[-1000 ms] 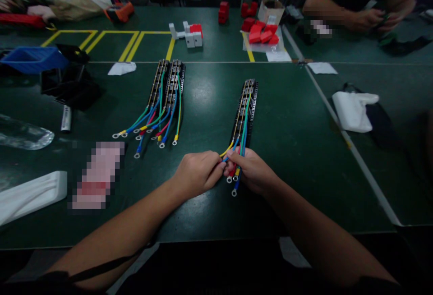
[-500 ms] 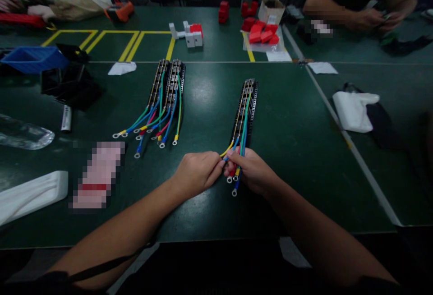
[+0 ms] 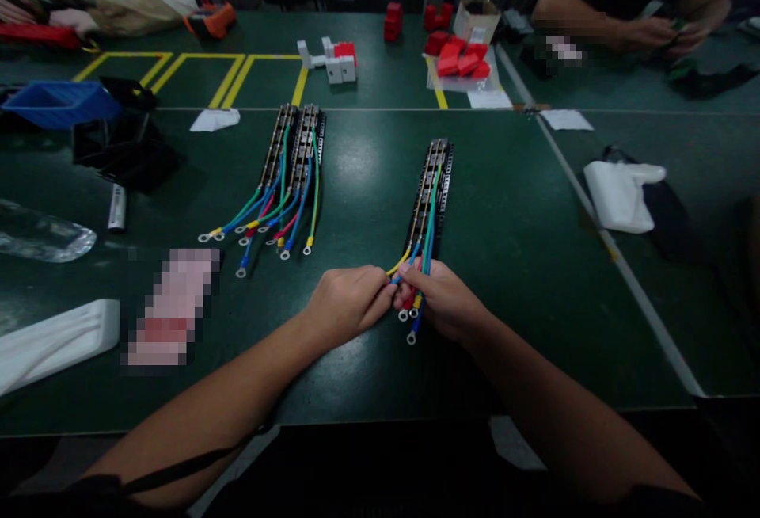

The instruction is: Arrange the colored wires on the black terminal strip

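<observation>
A black terminal strip (image 3: pixel 430 193) lies on the green table, its coloured wires running toward me. My right hand (image 3: pixel 442 296) is closed around these wires, and several ring terminals (image 3: pixel 412 337) poke out below the fingers. Beside it, my left hand (image 3: pixel 350 304) pinches the yellow wire (image 3: pixel 397 263) and a blue one near their ends; the fingers hide the tips. Further left lie two similar strips, one (image 3: pixel 277 146) next to the other (image 3: pixel 305 150), their wires fanned out and ending in ring lugs.
At left are a blue bin (image 3: pixel 62 104), black bins (image 3: pixel 122 146), a marker-like white tube (image 3: pixel 117 207) and a white power strip (image 3: pixel 65 340). Red parts (image 3: pixel 463 59) sit on a plastic bag at the back. Two other people work across the table; a white object (image 3: pixel 623 193) lies at right.
</observation>
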The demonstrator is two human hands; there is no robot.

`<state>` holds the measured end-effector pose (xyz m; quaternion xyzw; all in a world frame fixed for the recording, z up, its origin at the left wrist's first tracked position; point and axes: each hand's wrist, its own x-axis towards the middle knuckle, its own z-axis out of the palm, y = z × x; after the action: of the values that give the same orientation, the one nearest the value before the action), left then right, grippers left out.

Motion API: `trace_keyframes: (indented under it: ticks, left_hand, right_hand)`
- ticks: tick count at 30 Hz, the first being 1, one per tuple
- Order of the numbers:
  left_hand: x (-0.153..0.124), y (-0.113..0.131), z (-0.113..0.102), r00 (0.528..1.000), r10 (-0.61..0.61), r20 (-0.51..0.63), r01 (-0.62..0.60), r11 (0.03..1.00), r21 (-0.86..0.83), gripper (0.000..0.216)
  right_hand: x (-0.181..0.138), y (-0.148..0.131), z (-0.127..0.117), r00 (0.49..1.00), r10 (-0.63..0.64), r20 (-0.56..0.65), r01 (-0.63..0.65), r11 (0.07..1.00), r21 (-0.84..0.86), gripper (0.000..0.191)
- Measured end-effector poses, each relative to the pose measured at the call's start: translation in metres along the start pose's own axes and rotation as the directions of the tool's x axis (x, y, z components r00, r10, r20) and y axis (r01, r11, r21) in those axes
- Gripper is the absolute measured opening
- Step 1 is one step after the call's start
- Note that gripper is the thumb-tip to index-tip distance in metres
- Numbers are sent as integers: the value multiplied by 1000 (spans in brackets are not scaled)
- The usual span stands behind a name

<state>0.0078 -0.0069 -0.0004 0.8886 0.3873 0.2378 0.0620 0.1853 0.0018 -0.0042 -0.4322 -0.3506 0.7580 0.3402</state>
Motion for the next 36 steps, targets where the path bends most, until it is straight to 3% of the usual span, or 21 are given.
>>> trace_keyframes:
  ticks: [11, 24, 36]
  left_hand:
    - [0, 0, 0, 1000, 12, 2, -12, 998, 65, 31]
    - [-2, -1, 1, 998, -19, -54, 17, 999, -43, 24]
    - [-1, 0, 2, 999, -10, -30, 11, 999, 51, 29]
  right_hand:
    - [-1, 0, 1, 1000, 5, 3, -5, 1000, 27, 26]
    - [-1, -1, 0, 1000, 3, 13, -3, 1000, 24, 33]
    - [-1, 0, 1, 1000, 7, -1, -7, 999, 42, 29]
